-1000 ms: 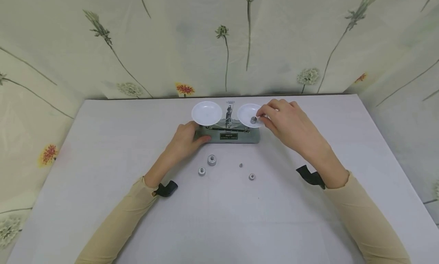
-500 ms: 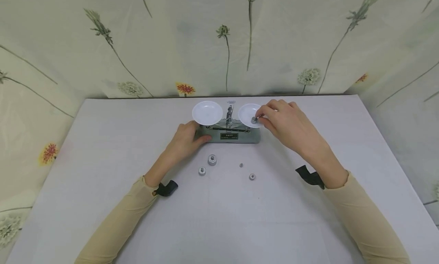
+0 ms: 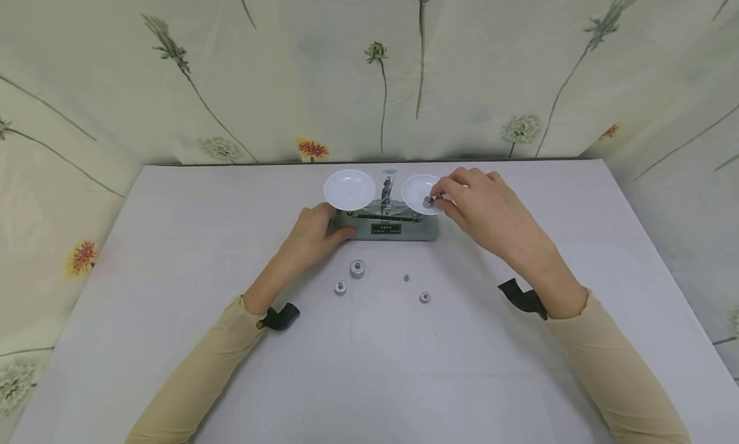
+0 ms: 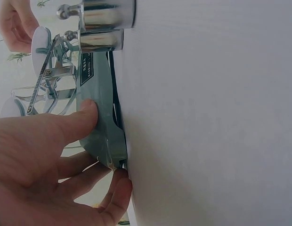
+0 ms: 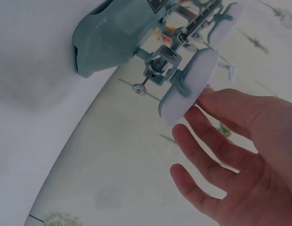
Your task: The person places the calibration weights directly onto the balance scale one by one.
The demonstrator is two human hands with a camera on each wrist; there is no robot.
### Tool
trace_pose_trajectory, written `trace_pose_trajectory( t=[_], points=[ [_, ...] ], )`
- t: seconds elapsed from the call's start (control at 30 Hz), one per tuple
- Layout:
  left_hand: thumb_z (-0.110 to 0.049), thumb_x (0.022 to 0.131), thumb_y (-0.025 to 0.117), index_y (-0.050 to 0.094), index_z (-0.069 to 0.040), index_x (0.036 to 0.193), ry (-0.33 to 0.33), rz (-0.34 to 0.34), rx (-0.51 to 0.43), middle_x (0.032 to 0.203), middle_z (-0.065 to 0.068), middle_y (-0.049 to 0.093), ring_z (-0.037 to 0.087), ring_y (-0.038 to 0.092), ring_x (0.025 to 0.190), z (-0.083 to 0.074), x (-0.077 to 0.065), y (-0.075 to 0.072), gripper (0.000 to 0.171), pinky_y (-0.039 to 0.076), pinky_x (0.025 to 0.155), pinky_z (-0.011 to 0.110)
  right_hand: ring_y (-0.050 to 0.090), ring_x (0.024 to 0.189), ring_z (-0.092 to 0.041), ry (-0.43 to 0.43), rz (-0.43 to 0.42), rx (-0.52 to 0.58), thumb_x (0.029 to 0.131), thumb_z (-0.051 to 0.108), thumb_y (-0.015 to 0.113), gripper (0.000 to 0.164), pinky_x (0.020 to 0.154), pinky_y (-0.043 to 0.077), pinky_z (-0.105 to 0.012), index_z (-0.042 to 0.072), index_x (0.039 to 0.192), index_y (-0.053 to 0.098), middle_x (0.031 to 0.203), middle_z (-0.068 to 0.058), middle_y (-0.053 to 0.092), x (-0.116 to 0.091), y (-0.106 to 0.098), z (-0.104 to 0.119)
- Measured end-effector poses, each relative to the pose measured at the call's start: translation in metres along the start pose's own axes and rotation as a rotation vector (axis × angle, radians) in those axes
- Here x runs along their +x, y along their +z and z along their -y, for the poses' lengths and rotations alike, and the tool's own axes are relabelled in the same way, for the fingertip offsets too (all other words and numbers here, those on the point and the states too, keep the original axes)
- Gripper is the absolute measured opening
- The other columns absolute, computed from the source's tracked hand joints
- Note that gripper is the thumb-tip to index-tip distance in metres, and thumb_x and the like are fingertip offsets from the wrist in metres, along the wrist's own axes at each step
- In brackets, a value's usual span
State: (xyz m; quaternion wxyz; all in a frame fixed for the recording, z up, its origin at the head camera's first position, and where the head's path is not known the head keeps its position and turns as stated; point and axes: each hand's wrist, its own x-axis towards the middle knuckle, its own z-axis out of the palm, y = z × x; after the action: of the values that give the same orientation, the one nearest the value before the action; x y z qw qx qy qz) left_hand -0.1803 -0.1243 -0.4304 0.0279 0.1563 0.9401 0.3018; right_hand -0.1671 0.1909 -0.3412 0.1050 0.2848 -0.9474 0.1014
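Though scarcely altered since half a second ago, worth a close look at the right hand (image 3: pixel 485 214): edged very slightly further in over the right pan (image 3: pixel 411 191) than a second ago, narrowed to a pinch of thumb and forefinger at the top of a steel weight (image 3: pixel 428 203). Cannot tell how firm a pinch, with the contact lost behind the pan in the right wrist view; can see there only outer fingers spread apart, off the pan. Find the weight itself inside the pan's outline, toward the near rim, in the same spot relative to the pan as before. Taken as a judgement, more like settling or nudging than carrying, and not yet released.

Nothing new with the left hand (image 3: pixel 314 233): wrapped around the end of the balance scale (image 3: pixel 417 231), thumb on the front face, fingers curled round the corner, presumably for steadying the base. Notice too the left pan (image 3: pixel 349 190), seemingly a little higher than the right one, as in both earlier pictures; hence no visible tipping so far.

On the table (image 3: pixel 369 373), unmoved: the large weight (image 3: pixel 357 270), the medium weight (image 3: pixel 340 289) near it, then the tiny weight (image 3: pixel 407 278) and the small weight (image 3: pixel 424 298) farther right, all untouched
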Motion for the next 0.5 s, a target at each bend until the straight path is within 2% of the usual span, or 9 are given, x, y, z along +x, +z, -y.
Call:
trace_pose_trajectory(
  t=[0.17,0.4,0.5],
  points=[
    [-0.036,0.099,0.079,0.067,0.002,0.128,-0.002,-0.002,-0.003,0.119,0.019,0.077,0.029,0.058,0.096,0.0003,0.0002,-0.0003,0.049,0.052,0.095,0.051,0.069,0.107,-0.030,0.005,-0.003,-0.004,0.100,0.014,0.078,0.021,0.090,0.050,-0.052,0.012,0.121,0.077,0.117,-0.009,0.075,-0.0013,-0.0012,0.0009],
    [-0.036,0.099,0.079,0.068,0.002,0.126,-0.001,-0.001,-0.004,0.115,0.019,0.077,0.029,0.056,0.092,-0.0005,-0.0003,-0.0013,0.047,0.050,0.091,0.050,0.068,0.104,-0.030,-0.027,-0.049,-0.009,0.099,0.011,0.078,0.020,0.086,0.048,-0.049,0.013,0.119,0.076,0.116,-0.009,0.074,-0.0050,-0.0033,0.0032],
    [-0.035,0.099,0.079,0.067,0.003,0.128,0.004,0.001,0.000,0.116,0.020,0.076,0.029,0.057,0.093,-0.0015,-0.0004,-0.0015,0.049,0.049,0.094,0.051,0.068,0.104,-0.031,-0.053,-0.081,-0.011,0.099,0.010,0.078,0.019,0.085,0.048,-0.049,0.013,0.117,0.076,0.115,-0.009,0.074,-0.0068,-0.0038,0.0054]
  ],
)
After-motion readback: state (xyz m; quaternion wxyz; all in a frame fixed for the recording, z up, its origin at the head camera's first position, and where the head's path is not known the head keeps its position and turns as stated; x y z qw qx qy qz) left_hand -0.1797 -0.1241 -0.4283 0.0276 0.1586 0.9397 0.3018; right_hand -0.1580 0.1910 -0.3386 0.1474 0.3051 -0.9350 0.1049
